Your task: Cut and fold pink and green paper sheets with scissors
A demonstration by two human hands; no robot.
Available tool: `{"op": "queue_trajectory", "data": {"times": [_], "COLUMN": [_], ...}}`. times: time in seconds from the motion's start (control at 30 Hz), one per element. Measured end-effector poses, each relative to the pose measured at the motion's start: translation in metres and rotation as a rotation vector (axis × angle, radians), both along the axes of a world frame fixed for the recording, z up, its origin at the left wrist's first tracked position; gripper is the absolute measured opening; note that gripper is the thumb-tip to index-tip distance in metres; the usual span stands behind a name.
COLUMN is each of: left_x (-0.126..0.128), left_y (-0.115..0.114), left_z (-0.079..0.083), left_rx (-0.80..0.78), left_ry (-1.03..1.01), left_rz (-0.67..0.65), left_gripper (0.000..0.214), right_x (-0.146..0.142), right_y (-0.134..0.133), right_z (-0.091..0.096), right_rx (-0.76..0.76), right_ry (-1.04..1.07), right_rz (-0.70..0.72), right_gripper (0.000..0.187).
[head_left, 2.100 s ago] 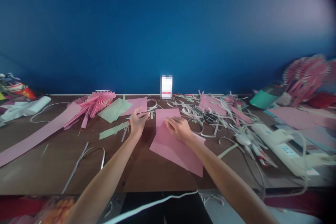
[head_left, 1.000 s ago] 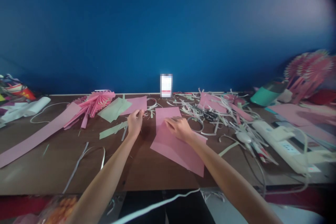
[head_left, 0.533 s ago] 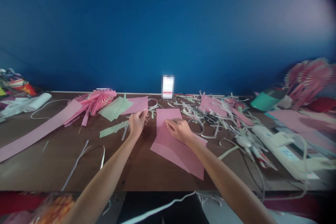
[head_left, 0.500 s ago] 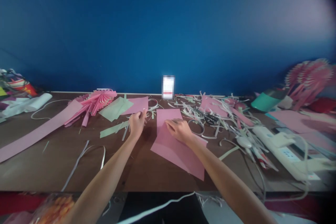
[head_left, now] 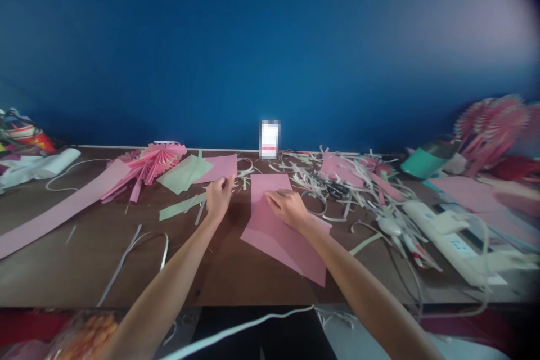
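Observation:
Pink paper (head_left: 274, 242) lies on the brown table in front of me, a narrower upright piece at the back meeting a wider slanted piece nearer me. On top of it rests my right hand (head_left: 287, 208), its fingers pressed together and tips against the paper. My left hand (head_left: 219, 197) is just left of the paper, apart from it, with thumb and fingers drawn into a pinch; anything between them is too small to make out. Beside that hand lie a green paper strip (head_left: 181, 207) and another pink sheet (head_left: 219, 168).
A lit phone (head_left: 269, 139) stands against the blue wall. Folded pink paper fans (head_left: 158, 160) and a long pink strip (head_left: 63, 208) lie left. Paper shavings (head_left: 312, 177), a white glue gun (head_left: 390, 227) and a power strip (head_left: 447, 242) crowd the right. A white cable (head_left: 248, 323) crosses my lap.
Both hands hold nearly the same pose and place. The whole view has shifted very slightly, and the pink paper lies as before.

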State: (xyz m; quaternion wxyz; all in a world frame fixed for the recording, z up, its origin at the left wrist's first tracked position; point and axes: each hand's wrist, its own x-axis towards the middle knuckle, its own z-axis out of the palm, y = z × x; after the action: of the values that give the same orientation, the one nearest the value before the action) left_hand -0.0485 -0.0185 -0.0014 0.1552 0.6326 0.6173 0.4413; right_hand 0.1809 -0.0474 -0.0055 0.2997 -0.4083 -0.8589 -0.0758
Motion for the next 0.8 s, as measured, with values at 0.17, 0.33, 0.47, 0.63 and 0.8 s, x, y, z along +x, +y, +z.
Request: {"op": "queue_trajectory", "data": {"times": [0.17,0.33,0.47,0.63,0.8], "left_x": [0.027,0.036,0.024,0.000,-0.020], "left_y": [-0.016,-0.018,-0.011,0.004,0.017], "left_z": [0.011,0.005,0.002,-0.004,-0.010], "left_rx": [-0.019,-0.009,0.041,0.150,0.144], "left_ry": [-0.007,0.027,0.070,0.112,0.133], "left_rz": [-0.643,-0.632,-0.460,-0.006,0.197], "left_gripper": [0.030,0.027,0.027,0.027,0.031], "right_x": [-0.003,-0.007,-0.003,0.007,0.013], "right_y": [-0.003,-0.005,-0.002,0.005,0.011], "right_z": [0.006,0.007,0.005,0.002,0.002], "right_rx": [-0.133,-0.221,-0.218,-0.169,-0.174], "right_ry": [0.077,0.056,0.035,0.122,0.515], "right_rz": [0.006,0.083,-0.010,-0.251,-0.230], "right_gripper": [0.037,0.057,0.052,0.040,0.029]}}
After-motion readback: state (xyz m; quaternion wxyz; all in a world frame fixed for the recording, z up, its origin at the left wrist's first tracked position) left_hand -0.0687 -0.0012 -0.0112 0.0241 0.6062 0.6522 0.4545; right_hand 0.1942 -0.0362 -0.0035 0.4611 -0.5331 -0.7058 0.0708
